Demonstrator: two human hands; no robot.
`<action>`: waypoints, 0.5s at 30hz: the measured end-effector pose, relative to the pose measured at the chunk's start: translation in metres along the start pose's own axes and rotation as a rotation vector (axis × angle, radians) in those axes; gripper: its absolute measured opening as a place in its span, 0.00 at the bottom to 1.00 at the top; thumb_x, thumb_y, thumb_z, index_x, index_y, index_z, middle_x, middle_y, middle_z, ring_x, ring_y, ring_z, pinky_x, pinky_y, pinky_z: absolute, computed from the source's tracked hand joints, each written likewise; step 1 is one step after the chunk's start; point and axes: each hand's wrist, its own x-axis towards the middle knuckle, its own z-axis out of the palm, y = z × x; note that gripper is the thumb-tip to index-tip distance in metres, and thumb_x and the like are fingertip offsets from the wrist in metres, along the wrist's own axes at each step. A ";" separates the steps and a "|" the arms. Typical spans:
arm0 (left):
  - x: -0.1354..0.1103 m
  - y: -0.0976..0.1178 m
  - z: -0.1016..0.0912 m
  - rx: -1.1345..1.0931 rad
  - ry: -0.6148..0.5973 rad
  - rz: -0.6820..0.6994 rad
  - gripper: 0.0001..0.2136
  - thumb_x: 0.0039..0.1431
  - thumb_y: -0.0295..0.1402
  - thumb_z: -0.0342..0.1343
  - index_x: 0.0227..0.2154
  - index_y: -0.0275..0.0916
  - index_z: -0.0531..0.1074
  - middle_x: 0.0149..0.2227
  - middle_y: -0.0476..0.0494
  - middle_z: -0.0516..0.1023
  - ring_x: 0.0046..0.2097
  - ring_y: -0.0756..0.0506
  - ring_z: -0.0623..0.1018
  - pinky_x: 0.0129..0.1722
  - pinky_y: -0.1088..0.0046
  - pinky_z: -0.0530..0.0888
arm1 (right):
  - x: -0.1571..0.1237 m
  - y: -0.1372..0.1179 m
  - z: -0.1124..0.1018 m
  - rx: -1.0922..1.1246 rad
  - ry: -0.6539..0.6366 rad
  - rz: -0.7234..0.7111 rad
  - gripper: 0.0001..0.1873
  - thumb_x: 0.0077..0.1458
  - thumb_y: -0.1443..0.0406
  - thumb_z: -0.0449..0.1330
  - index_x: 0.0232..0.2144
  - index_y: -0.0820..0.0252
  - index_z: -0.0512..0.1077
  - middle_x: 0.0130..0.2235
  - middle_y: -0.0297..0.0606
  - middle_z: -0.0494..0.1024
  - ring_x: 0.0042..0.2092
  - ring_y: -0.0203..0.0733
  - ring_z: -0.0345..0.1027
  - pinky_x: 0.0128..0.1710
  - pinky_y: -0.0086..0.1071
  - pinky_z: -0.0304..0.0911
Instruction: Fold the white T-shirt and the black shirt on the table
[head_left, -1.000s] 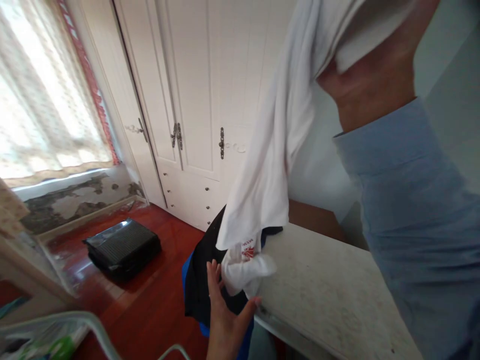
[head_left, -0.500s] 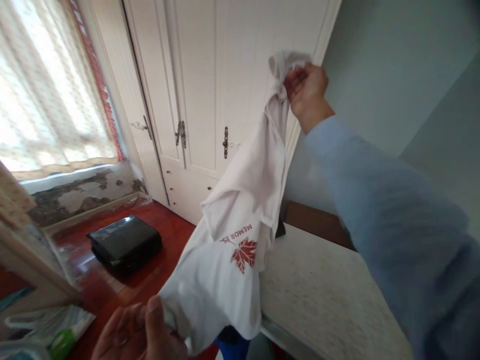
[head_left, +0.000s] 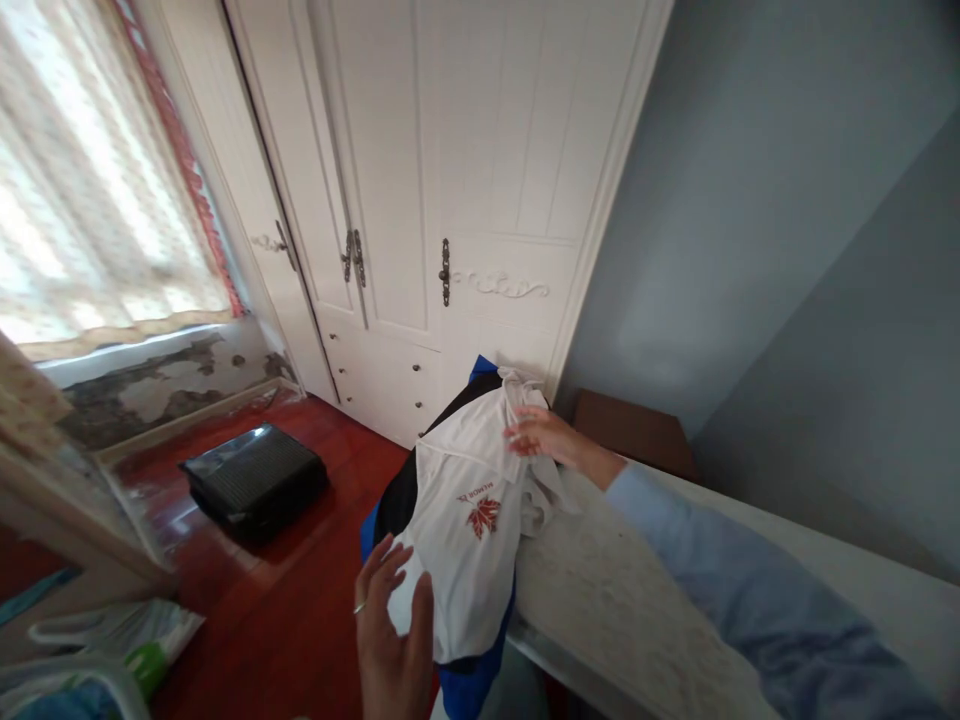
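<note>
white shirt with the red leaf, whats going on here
A person is handling the white shirt with two bare hands. It lies, somewhat rumpled at its far end, over a black-and-blue cloth, with some of its fabric reaching onto the pale tabletop. The right hand is at the far end; whether its fingers grip the fabric is unclear. The left hand is open by the shirt's near left side, thumb and fingers apart.
</note>
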 end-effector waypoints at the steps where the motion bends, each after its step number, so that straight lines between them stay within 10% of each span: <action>1: -0.008 0.001 0.005 -0.016 -0.046 0.010 0.15 0.59 0.46 0.59 0.43 0.43 0.76 0.56 0.38 0.72 0.55 0.38 0.74 0.48 0.61 0.76 | -0.019 0.023 -0.011 0.001 -0.050 0.003 0.26 0.47 0.66 0.72 0.47 0.62 0.68 0.37 0.45 0.82 0.32 0.43 0.77 0.36 0.36 0.70; 7: -0.082 -0.007 0.055 -0.230 -0.192 0.032 0.10 0.64 0.40 0.55 0.34 0.43 0.78 0.42 0.41 0.80 0.45 0.43 0.79 0.46 0.67 0.75 | -0.162 0.153 -0.060 0.233 -0.027 -0.050 0.27 0.51 0.52 0.71 0.49 0.59 0.74 0.41 0.42 0.80 0.35 0.39 0.75 0.40 0.35 0.67; 15: -0.214 -0.028 0.119 -0.395 -0.840 -0.018 0.21 0.65 0.48 0.47 0.24 0.44 0.77 0.24 0.43 0.76 0.28 0.45 0.75 0.29 0.71 0.73 | -0.277 0.311 -0.046 0.590 0.078 0.011 0.19 0.39 0.45 0.71 0.25 0.51 0.76 0.26 0.35 0.72 0.28 0.43 0.70 0.32 0.38 0.63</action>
